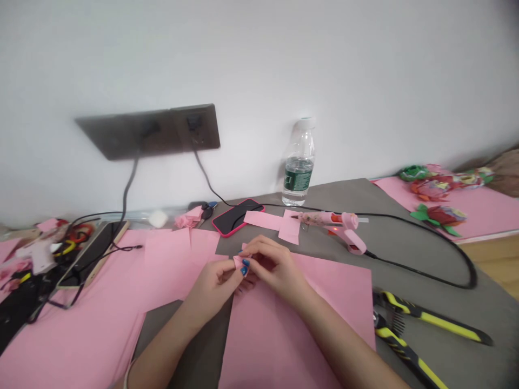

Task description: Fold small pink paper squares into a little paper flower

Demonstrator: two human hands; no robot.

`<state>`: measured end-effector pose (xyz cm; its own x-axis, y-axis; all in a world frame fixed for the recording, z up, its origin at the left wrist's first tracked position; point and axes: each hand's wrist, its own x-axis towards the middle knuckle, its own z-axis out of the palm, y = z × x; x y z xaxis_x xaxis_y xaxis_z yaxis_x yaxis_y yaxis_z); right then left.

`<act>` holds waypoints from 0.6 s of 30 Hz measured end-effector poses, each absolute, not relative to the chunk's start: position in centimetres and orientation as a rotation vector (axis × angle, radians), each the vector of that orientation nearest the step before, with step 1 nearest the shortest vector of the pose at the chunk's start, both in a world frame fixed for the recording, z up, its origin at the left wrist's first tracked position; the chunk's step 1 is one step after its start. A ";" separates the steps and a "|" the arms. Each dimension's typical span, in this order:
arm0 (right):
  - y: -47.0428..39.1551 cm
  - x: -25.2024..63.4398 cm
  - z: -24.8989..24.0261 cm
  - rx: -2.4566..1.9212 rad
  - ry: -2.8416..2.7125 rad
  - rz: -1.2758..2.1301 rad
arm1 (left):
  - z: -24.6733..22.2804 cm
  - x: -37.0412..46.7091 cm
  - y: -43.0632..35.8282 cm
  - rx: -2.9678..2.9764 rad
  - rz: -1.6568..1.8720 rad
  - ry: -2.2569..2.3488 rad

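My left hand and my right hand meet above a large pink paper sheet. Between their fingertips, both pinch a small piece of pink paper, mostly covered by the fingers. Blue polish shows on the thumbnails. Just beyond the hands lie pink paper strips and a phone with a pink-red edge. A pink hot glue gun rests on its side to the right, its nozzle over one paper piece.
Yellow-black pliers lie open at right. A water bottle stands by the wall. Paper flowers sit at far right. Another phone and stacked pink paper are at left. Cords run from the wall socket.
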<state>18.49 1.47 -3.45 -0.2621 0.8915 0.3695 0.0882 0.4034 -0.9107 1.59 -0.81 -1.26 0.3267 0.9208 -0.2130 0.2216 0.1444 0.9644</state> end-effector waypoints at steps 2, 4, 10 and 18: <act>1.4 18.5 -3.3 -0.895 -1.666 0.988 | -1.5 1.7 -0.9 1.382 0.736 1.162; 1.4 18.4 -3.2 -0.917 -1.672 0.980 | -1.7 1.7 -1.0 1.422 0.745 1.171; 1.3 18.2 -3.0 -0.943 -1.705 0.941 | -2.1 1.8 -1.2 1.581 0.734 1.269; 1.3 18.3 -3.0 -0.924 -1.699 0.951 | -2.1 1.8 -1.2 1.600 0.716 1.269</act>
